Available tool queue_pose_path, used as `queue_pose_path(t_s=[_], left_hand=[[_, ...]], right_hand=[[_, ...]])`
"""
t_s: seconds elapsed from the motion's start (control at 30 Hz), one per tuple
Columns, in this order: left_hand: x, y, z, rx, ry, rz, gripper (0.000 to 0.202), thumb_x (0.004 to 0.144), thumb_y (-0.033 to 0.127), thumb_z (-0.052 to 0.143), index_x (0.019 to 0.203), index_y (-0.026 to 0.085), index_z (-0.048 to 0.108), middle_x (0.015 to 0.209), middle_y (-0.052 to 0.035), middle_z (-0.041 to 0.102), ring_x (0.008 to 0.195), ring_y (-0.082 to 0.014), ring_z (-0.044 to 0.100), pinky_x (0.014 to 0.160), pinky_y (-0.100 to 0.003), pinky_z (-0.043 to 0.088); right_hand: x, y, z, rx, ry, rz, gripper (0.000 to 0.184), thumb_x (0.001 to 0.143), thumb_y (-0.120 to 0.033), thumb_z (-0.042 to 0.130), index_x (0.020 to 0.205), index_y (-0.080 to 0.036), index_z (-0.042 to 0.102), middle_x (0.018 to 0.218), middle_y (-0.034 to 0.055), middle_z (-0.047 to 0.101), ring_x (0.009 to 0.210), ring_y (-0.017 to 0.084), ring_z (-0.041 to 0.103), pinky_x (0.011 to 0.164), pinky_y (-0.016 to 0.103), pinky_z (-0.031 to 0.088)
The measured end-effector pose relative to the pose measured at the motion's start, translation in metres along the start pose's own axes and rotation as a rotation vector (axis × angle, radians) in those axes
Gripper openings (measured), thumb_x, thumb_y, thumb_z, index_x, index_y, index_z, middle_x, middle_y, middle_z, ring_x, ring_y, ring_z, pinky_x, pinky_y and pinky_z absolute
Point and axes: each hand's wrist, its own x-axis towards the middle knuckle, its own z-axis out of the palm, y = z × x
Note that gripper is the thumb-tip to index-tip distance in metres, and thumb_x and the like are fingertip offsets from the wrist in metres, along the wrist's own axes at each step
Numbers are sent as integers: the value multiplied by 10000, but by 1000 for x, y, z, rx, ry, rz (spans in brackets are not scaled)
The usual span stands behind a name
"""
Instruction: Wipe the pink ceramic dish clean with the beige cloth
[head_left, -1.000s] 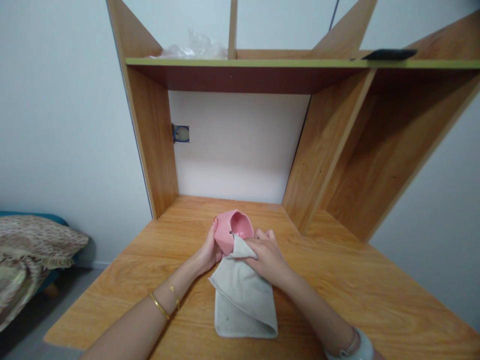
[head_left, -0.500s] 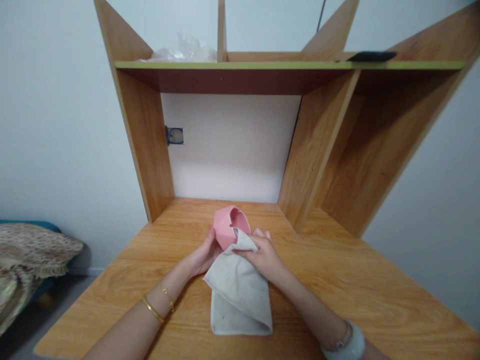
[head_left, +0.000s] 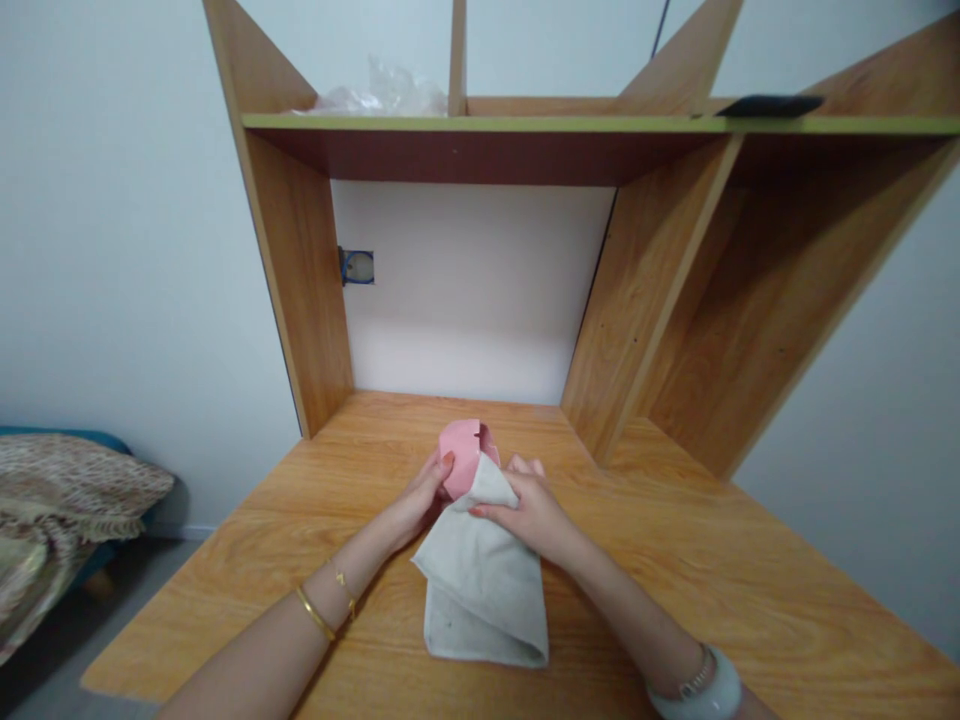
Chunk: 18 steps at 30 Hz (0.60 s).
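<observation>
A pink faceted bowl-like container with a notched rim is held above the wooden desk, tilted so its opening faces right. My left hand is closed around its left side, thumb on the outer wall. My right hand grips a light grey cloth, pinching its upper part against the container's rim and opening. The fingertips of that hand are partly hidden behind the cloth. Below the hands the cloth hangs down in folds over the desk's front part.
The wooden desk carries a hutch with upright panels and a green-edged shelf. On the shelf lie a clear plastic bag and a dark flat object. An uncovered wall socket box and a patterned blanket are at left.
The container has turned in my left hand, so less of its inside shows. My left thumb now lies over its outer wall. The whole view has shifted slightly.
</observation>
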Motion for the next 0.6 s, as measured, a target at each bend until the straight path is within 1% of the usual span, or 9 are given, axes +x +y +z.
queue_pose_path(t_s=[0.07, 0.13, 0.27, 0.37, 0.47, 0.53, 0.6], left_hand=[[3, -1, -4, -30, -2, -35, 636, 743, 575, 468, 1214, 146, 461, 1011, -126, 639, 884, -239, 611, 770, -330, 458], [5, -1, -8, -45, -6, -66, 656, 765, 616, 374, 1206, 141, 473, 989, -121, 648, 865, -230, 619, 768, -329, 460], [6, -1, -14, -44, -12, -124, 694, 761, 657, 307, 1217, 159, 466, 996, -109, 650, 878, -236, 618, 779, -343, 456], [7, -1, -15, -65, -60, -142, 759, 737, 703, 250, 1221, 159, 463, 1050, -121, 628, 960, -249, 585, 833, -360, 427], [6, 0, -12, -80, -135, -150, 805, 713, 728, 209, 1241, 167, 441, 1127, -126, 586, 1054, -249, 532, 907, -371, 372], [4, 1, -9, -72, -164, -147, 824, 697, 736, 224, 1263, 169, 414, 1165, -133, 560, 1090, -254, 504, 939, -377, 342], [2, 2, -5, -49, -191, -151, 800, 703, 711, 299, 1288, 171, 378, 1190, -142, 539, 1098, -260, 495, 949, -383, 330]], right_hand=[[0, -2, -2, -63, -38, -67, 95, 746, -325, 608, 751, -238, 647, 725, 2, 586, 780, 187, 447, 714, 304, 246], [-1, -5, -3, -114, -62, -110, 97, 789, -300, 558, 767, -248, 637, 725, -5, 615, 792, 185, 451, 708, 303, 227], [-3, -9, -4, -174, -60, -131, 125, 788, -346, 556, 796, -241, 623, 775, -1, 632, 808, 182, 451, 705, 298, 221], [-4, -8, -3, -141, -32, -112, 156, 769, -382, 576, 813, -243, 632, 786, 1, 618, 815, 181, 453, 711, 294, 228], [-3, -4, 0, -58, 8, -60, 160, 739, -387, 610, 774, -236, 648, 752, 2, 585, 795, 178, 455, 714, 292, 241], [-2, -1, 1, 8, 41, -9, 150, 714, -370, 638, 730, -221, 652, 728, 0, 556, 776, 178, 453, 714, 293, 255], [-1, 2, 2, 80, 87, 53, 155, 694, -357, 655, 695, -202, 650, 710, 2, 528, 764, 182, 451, 708, 297, 273]])
